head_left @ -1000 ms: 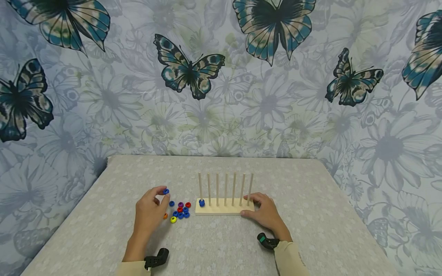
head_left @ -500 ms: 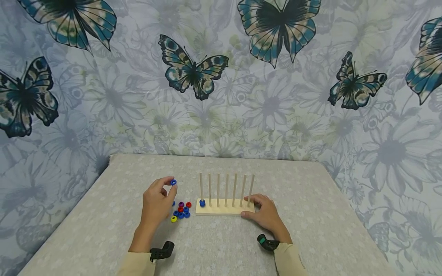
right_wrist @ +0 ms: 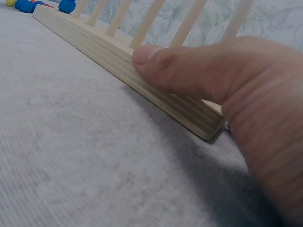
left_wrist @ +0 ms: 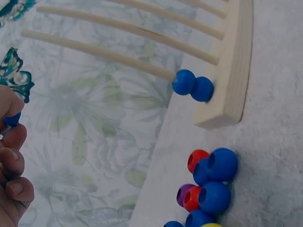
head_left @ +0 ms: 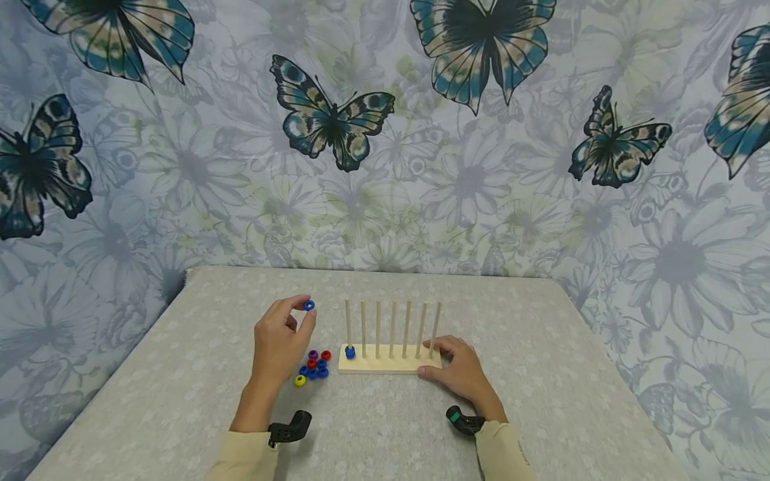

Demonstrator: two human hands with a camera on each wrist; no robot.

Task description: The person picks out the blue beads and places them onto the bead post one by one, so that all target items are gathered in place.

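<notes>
Student: How were the hands engaged?

Tutor: The left hand (head_left: 279, 344) was drawn to a pinch, thumb against forefinger, on a single blue bead (head_left: 309, 305). The right hand (head_left: 463, 367), spread just enough to span the wooden base (head_left: 385, 364), gripped its right end, thumb on the near edge, fingers at the far side.

Student: Where was the held bead, and why that grip?

Tutor: It was raised above the table, left of the leftmost peg (head_left: 348, 324) and apart from it. Pinching the rim seemingly left the hole uncovered; the right hand's hold probably steadied the base.

Student: And the surroundings?

Tutor: Two stacked blue beads (head_left: 350, 353) sat at the foot of the leftmost peg; six further pegs (head_left: 393, 327) stood in a row to its right. Loose beads (head_left: 313, 373), blue, red, purple and yellow, lay clustered just left of the base, presumably for easy reach. A pale cloth (head_left: 529, 334) covered the table; a butterfly-printed backdrop (head_left: 361, 220) hung behind.
</notes>
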